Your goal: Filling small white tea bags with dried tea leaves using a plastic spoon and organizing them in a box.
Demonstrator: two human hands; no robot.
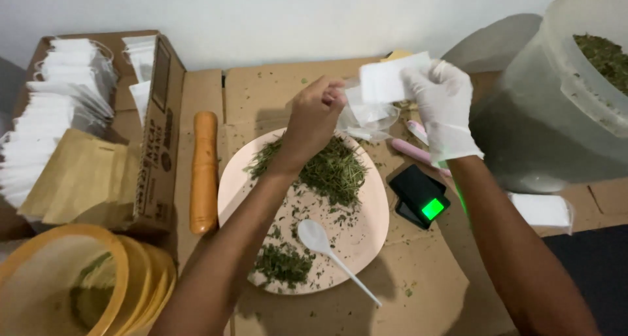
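Note:
My bare left hand point(315, 117) pinches one side of a small clear plastic pouch point(366, 117) above the far rim of a pink plate point(369, 235). My right hand point(443, 107), in a white glove, grips the pouch's white top part point(391, 78). Heaps of dried green herb point(337, 169) lie on the plate, and a white plastic spoon point(327, 248) rests on it with its handle pointing to the lower right.
A small black scale with a lit green display point(420, 195) sits right of the plate. A large translucent tub of herb point(569, 94) stands far right. An orange roller point(204, 169), a box of white packets point(59, 114), a brown paper bag point(82, 179) and yellow sieves point(85, 284) are left.

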